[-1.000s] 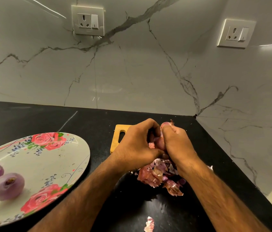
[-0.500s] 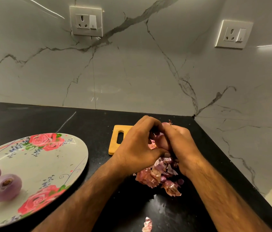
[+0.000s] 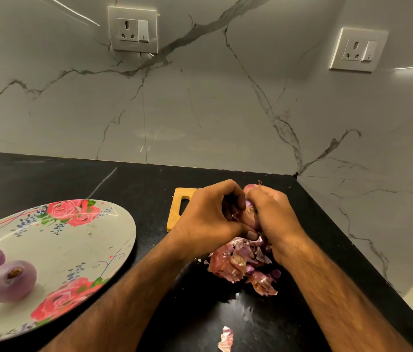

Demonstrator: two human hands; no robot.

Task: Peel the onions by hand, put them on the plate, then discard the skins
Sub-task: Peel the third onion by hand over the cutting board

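Leftmost, the floral plate (image 3: 114, 224) is sitting on the black counter (image 3: 48, 179), carrying two peeled onions (image 3: 10, 280) near its left edge. Right of it, a wooden board (image 3: 177, 207) is poking out from behind the left hand (image 3: 208, 217). That hand is curling round a third onion (image 3: 249, 214), thumb tucking under it. The right hand (image 3: 274, 214) is gripping the same onion from the other side, fingers wrapped tight. The onion is sitting wedged between both hands, mostly hidden, just above the skins pile (image 3: 238, 262) lying on the counter. One stray skin scrap (image 3: 226, 339) is lying nearer the camera.
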